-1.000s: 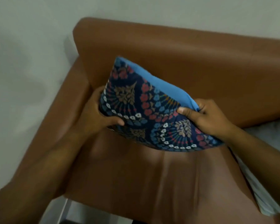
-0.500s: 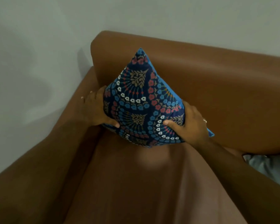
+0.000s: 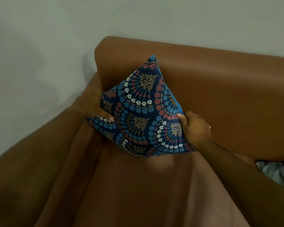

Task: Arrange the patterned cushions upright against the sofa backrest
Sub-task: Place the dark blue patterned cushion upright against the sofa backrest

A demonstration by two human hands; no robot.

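1. Patterned cushion [image 3: 143,110]: square, dark navy cover printed with fans of blue, red and white flowers and tan leaf sprays; plain bright blue back face showing along the right edge.
2. Stands on end in the middle of the frame, one corner pointing up, turned like a diamond.
3. Leans against the brown sofa backrest [image 3: 220,89], lower corner down on the seat.
4. Sits towards the left end of the backrest, just beside the armrest.
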